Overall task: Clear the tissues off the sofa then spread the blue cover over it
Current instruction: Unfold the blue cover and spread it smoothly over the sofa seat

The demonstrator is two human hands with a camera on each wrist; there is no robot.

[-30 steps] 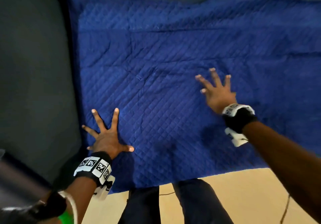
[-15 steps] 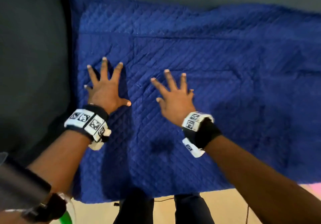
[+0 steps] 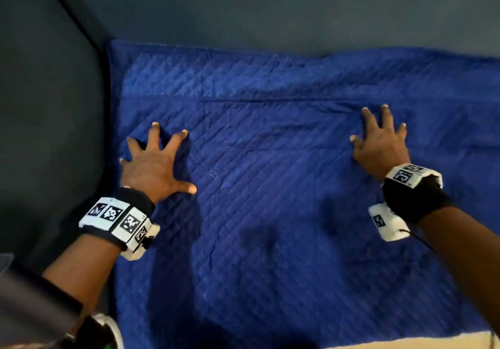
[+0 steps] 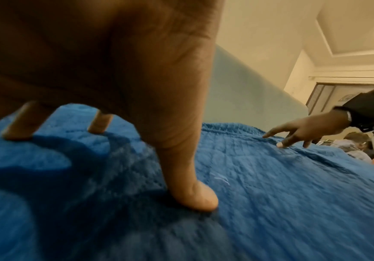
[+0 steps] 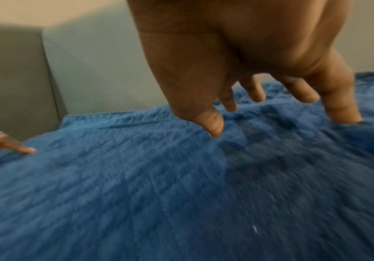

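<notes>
since half a second ago my right hand [image 3: 380, 145] has slid well out to the right, away from my left hand [image 3: 155, 164], which has dropped a little lower along the left edge; a second ago both sat nearer the front edge. the blue quilted cover [image 3: 284, 213] lies over the seat of the grey sofa [image 3: 270, 10], its left edge against the armrest [image 3: 48, 105] and its far edge along the foot of the backrest. no tissues show anywhere in these views, so i judge that part done and this the smoothing step.

both my hands are spread wide, fingers straight, holding nothing. the left wrist view shows my left thumb [image 4: 195, 199] and fingertips pressed into the quilting, palm arched off it. the right wrist view shows my right fingertips [image 5: 213, 127] dug in the same way, with a small ridge of cloth bunched just ahead of them.

to do this well, i think i should keep the left hand planted as an anchor near the armrest and sweep the right outward with even, light pressure, so the ridge travels off toward the right end and doesn't fold under. a long crease [image 3: 270, 100] runs across the cover near the backrest; a pass along it would flatten it. pressing too hard risks dragging the whole cover sideways off the left edge.
</notes>
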